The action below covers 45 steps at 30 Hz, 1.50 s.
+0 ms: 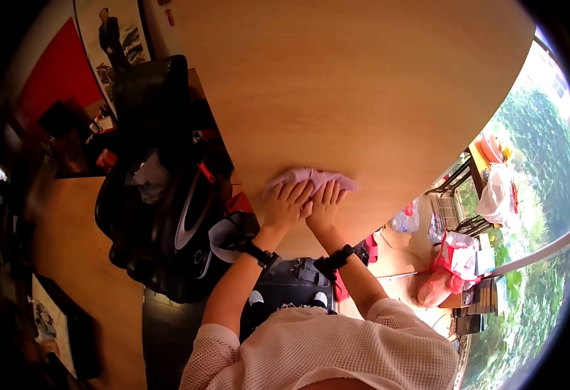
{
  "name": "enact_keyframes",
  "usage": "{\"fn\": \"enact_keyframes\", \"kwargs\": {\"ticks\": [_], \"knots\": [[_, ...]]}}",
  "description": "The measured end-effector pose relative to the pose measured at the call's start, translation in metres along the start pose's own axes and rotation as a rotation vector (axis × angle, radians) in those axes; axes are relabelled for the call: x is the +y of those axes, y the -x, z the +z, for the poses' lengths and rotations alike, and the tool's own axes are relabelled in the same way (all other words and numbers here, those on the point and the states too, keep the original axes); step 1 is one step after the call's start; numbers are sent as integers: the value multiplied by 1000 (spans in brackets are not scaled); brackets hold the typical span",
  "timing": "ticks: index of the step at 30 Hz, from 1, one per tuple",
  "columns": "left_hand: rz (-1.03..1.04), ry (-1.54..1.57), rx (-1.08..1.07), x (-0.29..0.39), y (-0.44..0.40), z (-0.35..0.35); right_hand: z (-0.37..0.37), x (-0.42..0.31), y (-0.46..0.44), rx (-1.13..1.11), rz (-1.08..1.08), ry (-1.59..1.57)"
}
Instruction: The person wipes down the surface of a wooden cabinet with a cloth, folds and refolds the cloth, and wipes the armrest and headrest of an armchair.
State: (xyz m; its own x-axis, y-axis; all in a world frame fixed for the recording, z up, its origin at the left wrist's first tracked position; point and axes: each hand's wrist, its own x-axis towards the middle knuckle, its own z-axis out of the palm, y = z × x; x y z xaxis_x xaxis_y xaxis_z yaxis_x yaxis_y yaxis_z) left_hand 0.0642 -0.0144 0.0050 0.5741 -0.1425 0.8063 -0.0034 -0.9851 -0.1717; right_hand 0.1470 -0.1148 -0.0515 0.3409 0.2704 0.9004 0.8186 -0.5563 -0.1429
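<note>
A folded pink cloth [312, 177] lies against a large, smooth light-wood surface [363, 84]. Both hands press on it side by side near the surface's lower edge. My left hand [287, 205] rests on the cloth's left part, its fingers spread and pointing up. On the right part is my right hand [326, 203], fingers stretched out over the fabric. The thumbs meet or nearly meet between the hands. Each wrist wears a black strap.
A black massage chair [161, 214] stands to the left, beside a wooden surface [70, 221]. Bags [457, 253], a rack [447, 211] and boxes [483, 296] are at the right by a window. My feet show below on a dark mat [291, 283].
</note>
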Motion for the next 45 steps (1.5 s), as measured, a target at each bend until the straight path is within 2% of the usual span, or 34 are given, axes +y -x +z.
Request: {"fn": "enact_keyframes", "kwargs": {"ticks": [3, 6, 10, 13, 16, 17, 19, 21, 23, 25, 28, 29, 31, 34, 37, 39, 40, 41, 43, 45], "knots": [[40, 121, -188, -8, 13, -12, -9, -10, 19, -274, 135, -60], [91, 15, -127, -28, -22, -37, -16, -38, -33, -58, 157, -72], [-47, 51, 12, -59, -110, -109, -70, -80, -170, 26, 71, -100], [-87, 60, 67, -66, -127, -125, -68, -96, -201, 215, 52, -31], [-100, -30, 83, -67, -76, -82, -26, -86, -157, 334, -41, 122], [-52, -94, 79, -70, -51, -69, -13, -85, -133, 338, -60, 138], [-42, 10, -27, -65, 1, -45, 12, -76, -66, 253, -89, 101], [-69, 104, -201, -52, 53, -25, 30, -68, 6, 98, -82, 100], [-110, 196, -309, -42, 94, -5, 26, -67, 50, -204, -21, 100], [-145, 272, -426, -37, 101, -5, 9, -71, 50, -434, 31, 89], [-135, 265, -246, -23, 75, -13, -10, -64, 19, -321, 13, 79], [-166, 314, -239, -21, 55, -25, -19, -61, -2, -357, 28, 101], [-184, 377, -164, -29, -6, -69, -35, -70, -63, -113, 63, 3], [-233, 423, -34, -39, -52, -91, -60, -89, -138, 16, 1, -62], [-195, 291, 36, -40, -30, -62, -21, -77, -111, 174, -68, 133], [-164, 199, 17, -35, 14, -28, 3, -66, -58, 152, -64, 99], [-190, 237, -106, -29, 42, -15, 14, -58, -20, 91, -72, 105], [-214, 276, -230, -22, 69, -5, 12, -49, 14, -96, -92, 149], [-189, 406, -307, -8, 108, 11, 10, -30, 70, -353, -95, 106], [-205, 338, -315, 7, 106, 7, -1, -27, 86, -421, -39, 53]]}}
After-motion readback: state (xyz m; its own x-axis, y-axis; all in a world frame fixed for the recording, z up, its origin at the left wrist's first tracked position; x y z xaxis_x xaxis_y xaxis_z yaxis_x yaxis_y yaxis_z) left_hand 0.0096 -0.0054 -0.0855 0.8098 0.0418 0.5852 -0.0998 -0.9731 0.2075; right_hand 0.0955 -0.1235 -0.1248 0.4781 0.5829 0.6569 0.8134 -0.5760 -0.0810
